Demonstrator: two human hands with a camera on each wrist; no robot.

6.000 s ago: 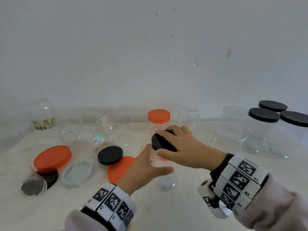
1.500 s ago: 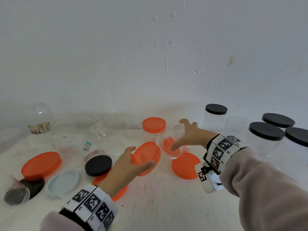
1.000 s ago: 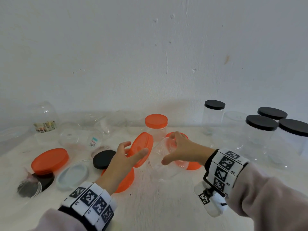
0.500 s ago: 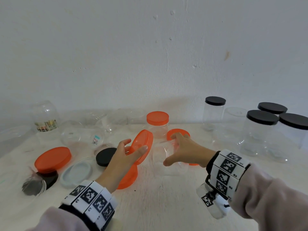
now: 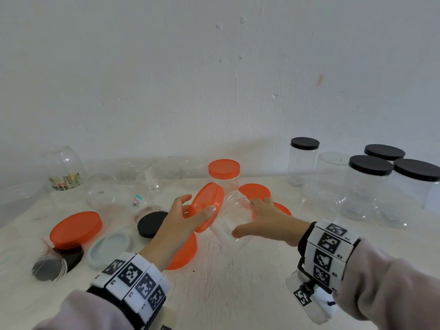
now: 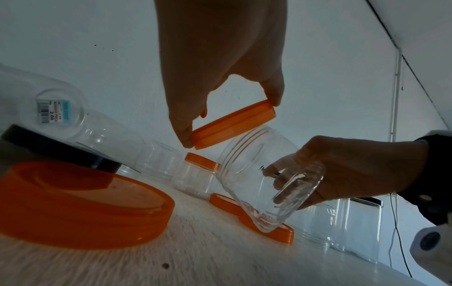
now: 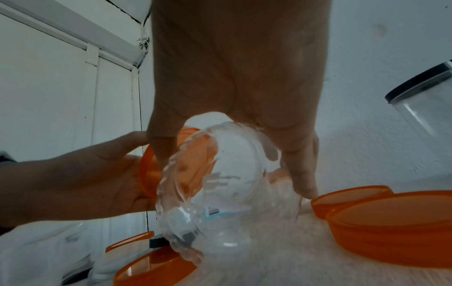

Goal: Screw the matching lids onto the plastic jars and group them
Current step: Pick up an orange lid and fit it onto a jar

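Note:
My left hand [image 5: 183,216] holds an orange lid [image 5: 207,206] by its rim, tilted on edge, just left of the mouth of a clear plastic jar [image 5: 234,219]. My right hand [image 5: 264,221] grips that jar, tipped with its threaded mouth toward the lid. In the left wrist view the orange lid [image 6: 233,124] sits against the jar's [image 6: 264,180] rim, pinched between thumb and fingers. In the right wrist view the jar [image 7: 227,193] is held from above, its base low over the table, the lid [image 7: 151,174] behind it.
Loose orange lids [image 5: 76,228], a black lid [image 5: 152,223] and a grey lid [image 5: 110,246] lie at the left. Open clear jars [image 5: 114,198] stand behind. An orange-lidded jar [image 5: 223,175] stands mid-back. Black-lidded jars [image 5: 369,184] are grouped at the right.
Since a second ago both hands have come together: the lid moved right and the jar tipped toward it, until lid and jar mouth meet.

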